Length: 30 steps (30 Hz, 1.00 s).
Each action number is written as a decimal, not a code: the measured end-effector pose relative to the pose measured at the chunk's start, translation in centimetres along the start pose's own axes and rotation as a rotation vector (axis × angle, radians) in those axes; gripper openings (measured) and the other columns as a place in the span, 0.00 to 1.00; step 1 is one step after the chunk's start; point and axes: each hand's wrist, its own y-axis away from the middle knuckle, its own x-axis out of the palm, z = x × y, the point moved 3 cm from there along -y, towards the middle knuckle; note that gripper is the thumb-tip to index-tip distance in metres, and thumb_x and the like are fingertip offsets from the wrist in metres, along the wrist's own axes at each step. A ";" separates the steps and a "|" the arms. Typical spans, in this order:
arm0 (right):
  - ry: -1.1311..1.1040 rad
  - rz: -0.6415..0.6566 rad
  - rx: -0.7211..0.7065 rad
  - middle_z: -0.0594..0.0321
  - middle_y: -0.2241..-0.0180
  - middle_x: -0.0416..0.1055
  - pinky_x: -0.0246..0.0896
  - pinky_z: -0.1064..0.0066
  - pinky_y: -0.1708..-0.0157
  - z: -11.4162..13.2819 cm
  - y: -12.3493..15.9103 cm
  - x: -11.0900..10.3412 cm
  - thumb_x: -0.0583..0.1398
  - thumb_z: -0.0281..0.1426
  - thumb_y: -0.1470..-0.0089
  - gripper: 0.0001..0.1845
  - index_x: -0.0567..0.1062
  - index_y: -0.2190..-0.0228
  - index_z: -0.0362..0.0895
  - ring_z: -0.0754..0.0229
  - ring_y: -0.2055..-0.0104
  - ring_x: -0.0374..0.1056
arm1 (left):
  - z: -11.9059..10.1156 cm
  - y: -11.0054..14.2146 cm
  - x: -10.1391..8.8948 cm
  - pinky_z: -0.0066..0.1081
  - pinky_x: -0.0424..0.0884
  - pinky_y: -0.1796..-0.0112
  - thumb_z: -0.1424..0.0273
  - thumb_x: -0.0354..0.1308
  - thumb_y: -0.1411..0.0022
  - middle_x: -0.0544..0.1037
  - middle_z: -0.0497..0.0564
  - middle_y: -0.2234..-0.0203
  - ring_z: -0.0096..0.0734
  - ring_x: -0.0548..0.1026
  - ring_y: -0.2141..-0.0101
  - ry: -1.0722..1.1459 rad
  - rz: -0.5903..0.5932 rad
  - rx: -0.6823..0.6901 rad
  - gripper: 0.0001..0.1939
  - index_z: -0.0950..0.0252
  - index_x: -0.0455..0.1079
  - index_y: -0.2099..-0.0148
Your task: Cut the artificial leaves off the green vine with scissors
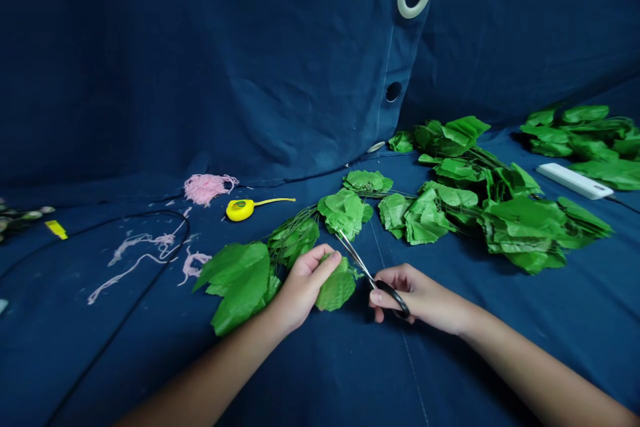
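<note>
My left hand [305, 287] is closed, thumb and fingers pinching a bunch of green artificial leaves [336, 288]. More leaves of the same kind [240, 280] spread out to the left of it, partly behind my wrist. A pair of scissors with black handles [357, 255] sits in my right hand [407, 297], its fingers wrapped round the loops. The metal blades point up and left, close to the leaves, and look slightly apart. Just beyond the blades lies another cluster of leaves [345, 210] on thin stems.
Leaf garlands [520, 227] pile up on the right, near a white power strip [575, 180]. A yellow tape measure [240, 209] and pink yarn [206, 188] lie left of centre. Loose threads [123, 280] and a black cable [135, 307] cross the blue cloth [350, 380].
</note>
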 end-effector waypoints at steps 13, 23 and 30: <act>0.006 0.022 -0.039 0.60 0.74 0.74 0.44 0.79 0.76 1.1 0.3 0.5 0.69 0.50 0.46 0.28 0.76 0.72 0.35 0.73 0.77 0.56 | -0.3 0.5 -0.3 0.27 0.62 0.66 0.52 0.57 0.31 0.65 0.46 0.73 0.28 0.63 0.70 -0.281 -0.221 0.217 0.21 0.64 0.66 0.68; -0.011 -0.008 -0.055 0.58 0.74 0.75 0.50 0.79 0.72 0.4 0.0 0.4 0.70 0.47 0.47 0.30 0.63 0.78 0.38 0.69 0.73 0.64 | -0.6 0.4 -0.2 0.27 0.62 0.66 0.53 0.56 0.30 0.66 0.46 0.73 0.28 0.63 0.70 -0.227 -0.169 0.195 0.20 0.64 0.66 0.66; -0.018 -0.053 -0.053 0.57 0.74 0.76 0.51 0.80 0.74 0.1 -0.2 0.4 0.70 0.45 0.47 0.29 0.63 0.78 0.39 0.71 0.76 0.60 | -0.7 0.7 0.0 0.26 0.57 0.71 0.65 0.64 0.36 0.64 0.44 0.75 0.24 0.61 0.73 -0.283 0.145 0.185 0.11 0.65 0.67 0.66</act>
